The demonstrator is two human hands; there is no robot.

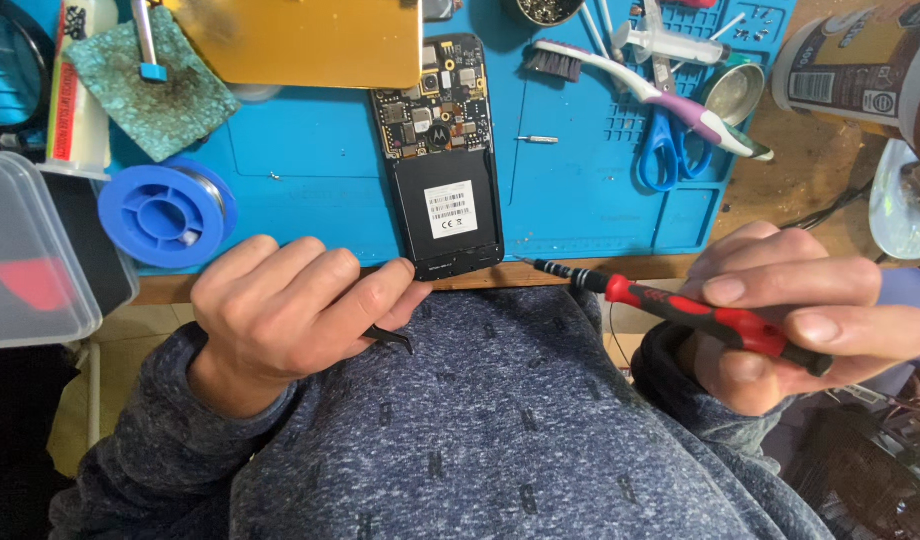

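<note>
An opened phone (pixel 444 160) lies back up on the blue work mat (pixel 310 150), its circuit board and black battery exposed. My left hand (pixel 285 315) rests at the mat's near edge, just left of the phone's bottom end, with its fingers closed around black tweezers (pixel 392 339) whose tip pokes out below. My right hand (pixel 795 310) grips a red-and-black precision screwdriver (pixel 670 305). Its thin tip points left toward the phone's lower right corner, a short gap away.
On the mat are a blue solder spool (pixel 165 212), a green cloth (pixel 150 85), a gold plate (pixel 300 40), a toothbrush (pixel 640 85), blue scissors (pixel 670 140), a syringe (pixel 670 45) and a small loose screw (pixel 537 139). A clear plastic box (pixel 30 260) is at left, a jar (pixel 860 65) at upper right.
</note>
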